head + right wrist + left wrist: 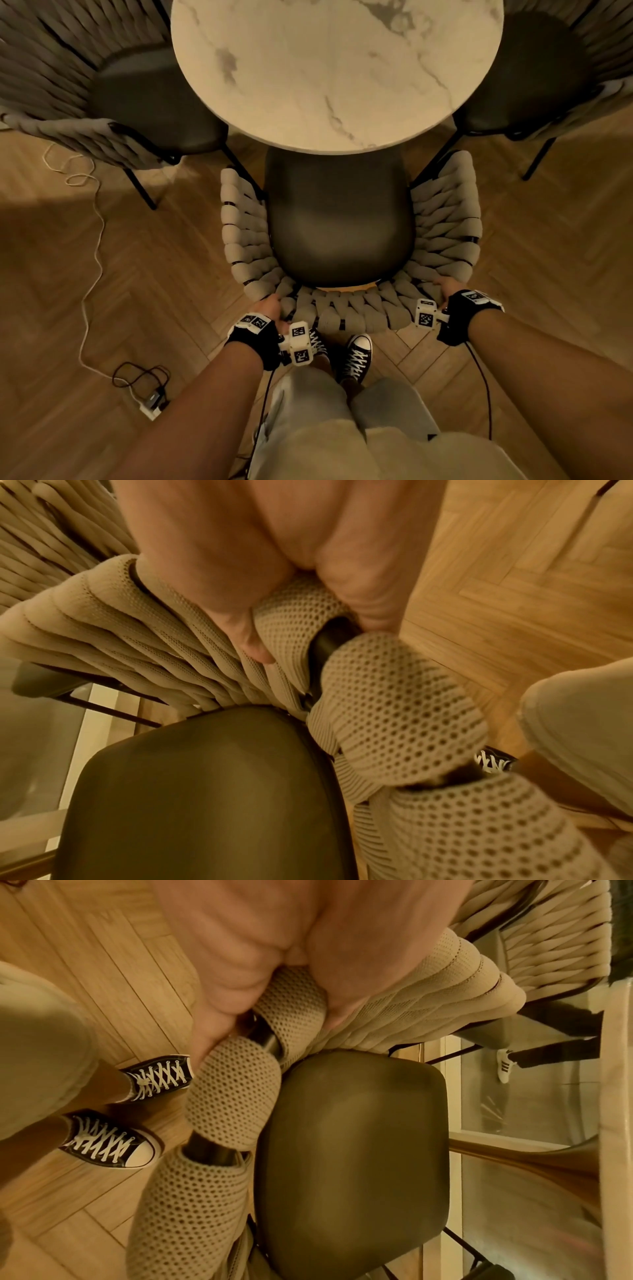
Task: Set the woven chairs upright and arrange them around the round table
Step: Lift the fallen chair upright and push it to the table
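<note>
Woven chair [442,219] gripped by left hand [270,308], right hand [448,287]

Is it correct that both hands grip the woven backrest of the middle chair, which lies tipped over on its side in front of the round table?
Not quite. The middle chair does not lie on its side: it stands upright, its dark seat partly under the round table, as the head view shows. The rest holds: the left hand and the right hand both grip its woven backrest.
</note>
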Demonstrator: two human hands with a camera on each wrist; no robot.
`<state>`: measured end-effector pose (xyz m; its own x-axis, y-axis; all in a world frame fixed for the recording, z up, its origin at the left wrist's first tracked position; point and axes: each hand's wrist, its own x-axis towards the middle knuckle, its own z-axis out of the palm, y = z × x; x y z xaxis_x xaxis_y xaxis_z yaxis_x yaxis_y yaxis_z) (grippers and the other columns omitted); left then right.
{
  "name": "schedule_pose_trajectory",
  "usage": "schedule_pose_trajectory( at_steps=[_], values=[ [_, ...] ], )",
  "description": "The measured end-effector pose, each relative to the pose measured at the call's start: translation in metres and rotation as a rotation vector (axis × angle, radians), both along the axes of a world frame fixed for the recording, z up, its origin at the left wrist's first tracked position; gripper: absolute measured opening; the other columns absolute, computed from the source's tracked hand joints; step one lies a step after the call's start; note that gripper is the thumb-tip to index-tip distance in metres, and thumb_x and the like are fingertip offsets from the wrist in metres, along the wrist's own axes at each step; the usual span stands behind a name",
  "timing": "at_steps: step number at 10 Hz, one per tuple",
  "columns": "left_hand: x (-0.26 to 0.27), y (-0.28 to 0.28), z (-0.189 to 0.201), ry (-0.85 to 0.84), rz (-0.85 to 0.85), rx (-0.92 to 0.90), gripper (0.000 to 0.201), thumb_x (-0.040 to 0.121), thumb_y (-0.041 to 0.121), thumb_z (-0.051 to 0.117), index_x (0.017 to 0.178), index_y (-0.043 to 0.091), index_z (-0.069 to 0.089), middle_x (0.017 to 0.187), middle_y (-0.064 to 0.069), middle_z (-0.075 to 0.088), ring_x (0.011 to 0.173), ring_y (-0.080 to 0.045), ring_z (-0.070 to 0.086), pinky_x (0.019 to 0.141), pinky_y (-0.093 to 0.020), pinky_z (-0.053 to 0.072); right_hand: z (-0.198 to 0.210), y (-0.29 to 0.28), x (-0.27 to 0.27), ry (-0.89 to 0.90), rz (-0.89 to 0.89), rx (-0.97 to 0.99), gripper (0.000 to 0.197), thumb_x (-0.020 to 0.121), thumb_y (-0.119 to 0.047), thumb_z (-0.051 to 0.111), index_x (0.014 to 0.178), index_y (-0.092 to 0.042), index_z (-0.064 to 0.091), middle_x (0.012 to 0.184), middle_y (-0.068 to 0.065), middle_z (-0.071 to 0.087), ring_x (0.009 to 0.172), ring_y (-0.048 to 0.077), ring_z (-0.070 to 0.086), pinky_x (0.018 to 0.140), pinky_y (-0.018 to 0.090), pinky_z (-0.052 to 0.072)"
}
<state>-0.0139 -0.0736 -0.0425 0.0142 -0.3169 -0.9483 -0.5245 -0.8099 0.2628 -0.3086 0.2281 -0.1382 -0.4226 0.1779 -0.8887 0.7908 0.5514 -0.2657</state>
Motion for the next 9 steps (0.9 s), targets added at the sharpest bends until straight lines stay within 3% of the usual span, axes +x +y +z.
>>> schedule_pose_trajectory(
  at_steps=[1, 2, 3, 4, 5, 6, 7, 8, 9],
  values=[
    [0.003, 0.0, -0.009, 0.005, 0.027, -0.009, 0.023, 0.095, 0.029, 0.056, 0.105, 0.013, 0.068, 0.104, -0.018, 0.071, 0.096, -0.036, 0.066, 0.087, -0.052, 0.055, 0.071, -0.031, 0.027, 0.033, -0.032, 0.02, 0.012, 0.097, -0.025, 0.055, 0.089, -0.018, 0.061, 0.055, 0.007, 0.072, 0.054, 0.031, 0.07, 0.053, 0.042, 0.059],
    [0.009, -0.001, -0.015, 0.039, 0.047, -0.007, 0.017, 0.092, 0.03, 0.061, 0.095, 0.016, 0.07, 0.099, -0.018, 0.073, 0.094, -0.036, 0.068, 0.091, -0.057, 0.053, 0.059, -0.025, 0.028, 0.013, -0.083, -0.088, 0.016, 0.089, -0.035, 0.064, 0.091, -0.02, 0.065, 0.067, 0.01, 0.076, 0.074, 0.035, 0.072, 0.073, 0.057, 0.06],
    [0.013, -0.003, -0.028, 0.022, 0.036, -0.008, 0.019, 0.09, 0.031, 0.062, 0.097, 0.016, 0.071, 0.103, -0.018, 0.073, 0.098, -0.036, 0.067, 0.093, -0.058, 0.052, 0.014, -0.002, 0.015, 0.003, -0.072, -0.113, 0.04, 0.076, -0.048, 0.072, 0.104, -0.02, 0.069, 0.082, 0.013, 0.078, 0.084, 0.039, 0.073, 0.086, 0.065, 0.054],
    [0.022, -0.007, -0.053, 0.038, 0.024, 0.021, 0.029, 0.088, 0.031, 0.064, 0.11, 0.014, 0.071, 0.107, -0.019, 0.073, 0.102, -0.038, 0.068, 0.09, -0.062, 0.052, 0.063, -0.026, 0.031, -0.032, -0.094, -0.1, 0.034, 0.087, -0.037, 0.066, 0.112, -0.013, 0.062, 0.097, 0.015, 0.072, 0.09, 0.04, 0.069, 0.089, 0.062, 0.054],
    [0.02, -0.008, -0.048, 0.024, 0.036, 0.016, 0.024, 0.091, 0.026, 0.062, 0.108, 0.012, 0.07, 0.106, -0.02, 0.072, 0.101, -0.038, 0.067, 0.086, -0.059, 0.054, 0.086, -0.038, 0.04, -0.003, -0.111, -0.088, 0.017, 0.095, -0.029, 0.059, 0.101, -0.014, 0.052, 0.083, 0.013, 0.063, 0.074, 0.035, 0.062, 0.078, 0.052, 0.053],
    [0.02, -0.009, -0.037, 0.012, -0.004, 0.009, 0.026, 0.088, 0.028, 0.064, 0.106, 0.01, 0.069, 0.111, -0.017, 0.07, 0.102, -0.037, 0.066, 0.092, -0.058, 0.052, 0.092, -0.042, 0.044, -0.009, -0.106, -0.072, 0.021, 0.097, -0.027, 0.058, 0.111, -0.014, 0.05, 0.083, 0.013, 0.061, 0.068, 0.033, 0.058, 0.065, 0.047, 0.052],
    [0.024, -0.011, -0.051, 0.022, -0.027, -0.004, 0.036, 0.083, 0.032, 0.066, 0.11, 0.009, 0.067, 0.119, -0.012, 0.068, 0.107, -0.038, 0.065, 0.096, -0.058, 0.05, 0.084, -0.041, 0.038, -0.007, -0.087, -0.071, 0.034, 0.094, -0.033, 0.061, 0.116, -0.008, 0.052, 0.092, 0.015, 0.065, 0.073, 0.035, 0.063, 0.068, 0.053, 0.056],
    [0.002, -0.002, 0.003, 0.015, -0.072, -0.01, 0.03, 0.093, 0.024, 0.059, 0.119, 0.009, 0.063, 0.131, -0.018, 0.061, 0.119, -0.04, 0.058, 0.098, -0.046, 0.048, 0.039, -0.021, 0.017, -0.011, -0.047, -0.075, 0.056, 0.089, -0.041, 0.063, 0.135, -0.012, 0.051, 0.115, 0.02, 0.068, 0.095, 0.043, 0.068, 0.076, 0.058, 0.058],
    [-0.006, -0.001, 0.013, 0.014, -0.067, 0.001, 0.045, 0.1, 0.022, 0.047, 0.14, 0.0, 0.045, 0.144, -0.022, 0.048, 0.128, -0.039, 0.051, 0.086, -0.038, 0.046, 0.036, -0.023, 0.011, -0.07, -0.048, -0.066, 0.054, 0.093, -0.038, 0.059, 0.138, -0.01, 0.049, 0.125, 0.022, 0.065, 0.105, 0.043, 0.065, 0.084, 0.059, 0.056]
  ],
)
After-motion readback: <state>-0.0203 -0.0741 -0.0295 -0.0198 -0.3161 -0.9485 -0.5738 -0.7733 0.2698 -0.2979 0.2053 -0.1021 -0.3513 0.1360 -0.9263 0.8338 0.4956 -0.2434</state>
